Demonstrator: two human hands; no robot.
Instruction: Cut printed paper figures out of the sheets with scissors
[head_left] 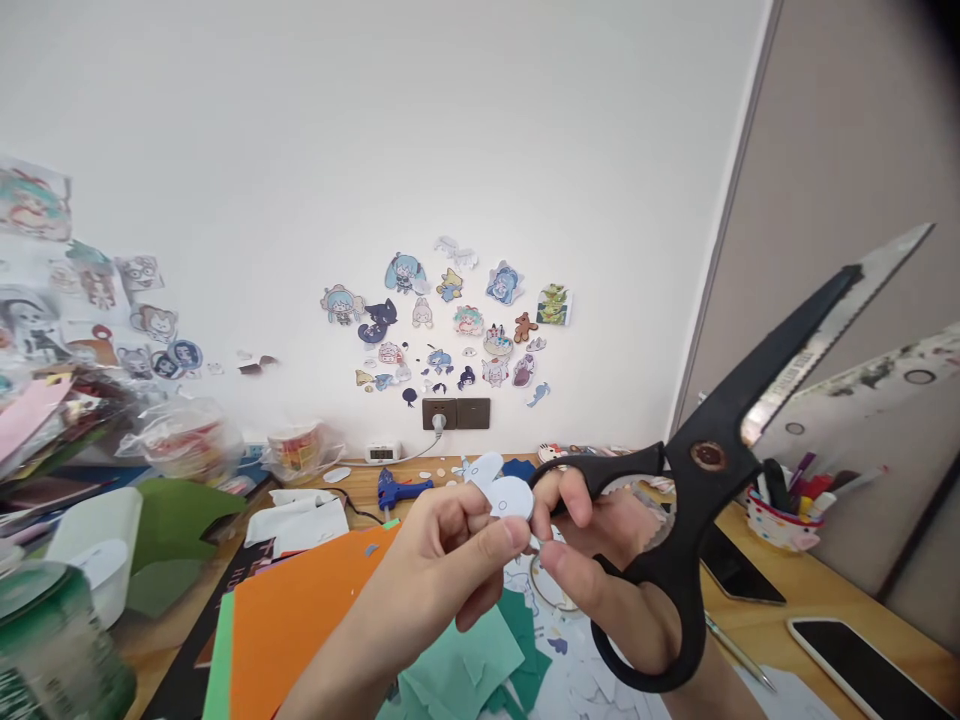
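My left hand [450, 560] is closed in a pinch on a small white paper cutout [504, 490], held up above the desk. My right hand [607, 570] grips a pair of large black scissors [720, 460] through the handle loops. Its fingertips also touch the cutout's right edge. The scissor blades are spread apart and point up to the right, away from the paper.
Orange [300, 610] and green paper sheets [465, 670] lie on the wooden desk [817, 590] below my hands. A blue glue gun [401, 490] lies further back. Two phones [862, 665] and a pen cup [780, 520] sit right. Stickers [450, 320] cover the wall. A green can [52, 650] stands left.
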